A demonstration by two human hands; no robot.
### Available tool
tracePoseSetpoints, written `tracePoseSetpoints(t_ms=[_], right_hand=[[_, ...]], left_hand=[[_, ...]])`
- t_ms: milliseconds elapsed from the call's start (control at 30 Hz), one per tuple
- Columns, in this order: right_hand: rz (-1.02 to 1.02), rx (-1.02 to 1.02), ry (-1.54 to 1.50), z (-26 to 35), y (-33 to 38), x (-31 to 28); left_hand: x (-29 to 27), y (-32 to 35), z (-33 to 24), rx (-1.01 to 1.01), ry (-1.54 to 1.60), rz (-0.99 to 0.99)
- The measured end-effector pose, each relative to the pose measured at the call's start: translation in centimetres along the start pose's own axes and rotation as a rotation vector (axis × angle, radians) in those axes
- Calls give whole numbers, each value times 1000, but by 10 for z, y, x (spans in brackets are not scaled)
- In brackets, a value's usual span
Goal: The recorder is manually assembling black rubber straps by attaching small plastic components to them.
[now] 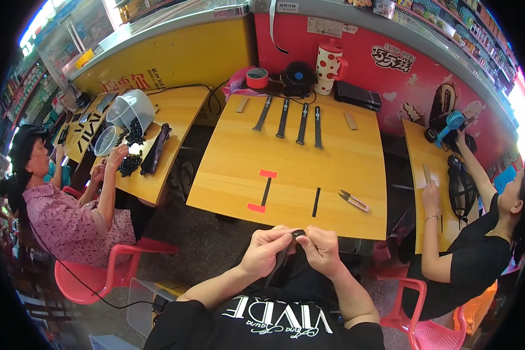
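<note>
My left hand and my right hand meet just off the near edge of the wooden table. Both are closed, fingers pinching a black strap that loops up between them. Part of it hangs down below the hands against my dark clothes. Several black straps with thicker near ends lie side by side across the far half of the table. Closer to me, a short black strip lies flat. To its right are thread snips with a pink handle, blades pointing away to the left.
Red tape pieces mark both ends of a dark line at the table's centre-left. At the back stand a tape roll, a black fan, a dotted tumbler and a black case. People work at tables left and right.
</note>
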State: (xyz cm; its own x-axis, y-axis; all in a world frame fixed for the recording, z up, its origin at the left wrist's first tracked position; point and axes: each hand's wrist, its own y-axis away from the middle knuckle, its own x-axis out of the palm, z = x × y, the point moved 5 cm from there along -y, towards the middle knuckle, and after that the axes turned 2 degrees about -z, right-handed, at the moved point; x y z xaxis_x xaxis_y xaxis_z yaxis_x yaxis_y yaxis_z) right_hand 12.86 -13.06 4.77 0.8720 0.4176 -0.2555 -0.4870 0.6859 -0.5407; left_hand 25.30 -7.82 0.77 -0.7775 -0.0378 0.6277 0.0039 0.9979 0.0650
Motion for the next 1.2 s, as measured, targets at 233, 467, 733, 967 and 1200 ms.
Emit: tracePoseSetpoints(t_ms=[233,467,733,967,1200], right_hand=[[-13,-450,779,13,2,3],[74,-323,766,7,-1,-2],[-3,-338,625,7,4,5],[57,-496,681,27,5,14],[68,-454,782,17,7,11]], left_hand=[[-7,-11,13,-301,275,-25],[-7,-12,5,-297,218,31],[-13,-3,9,-258,224,-8],[-9,1,4,-215,230,-14],[-9,1,7,-261,166,0]])
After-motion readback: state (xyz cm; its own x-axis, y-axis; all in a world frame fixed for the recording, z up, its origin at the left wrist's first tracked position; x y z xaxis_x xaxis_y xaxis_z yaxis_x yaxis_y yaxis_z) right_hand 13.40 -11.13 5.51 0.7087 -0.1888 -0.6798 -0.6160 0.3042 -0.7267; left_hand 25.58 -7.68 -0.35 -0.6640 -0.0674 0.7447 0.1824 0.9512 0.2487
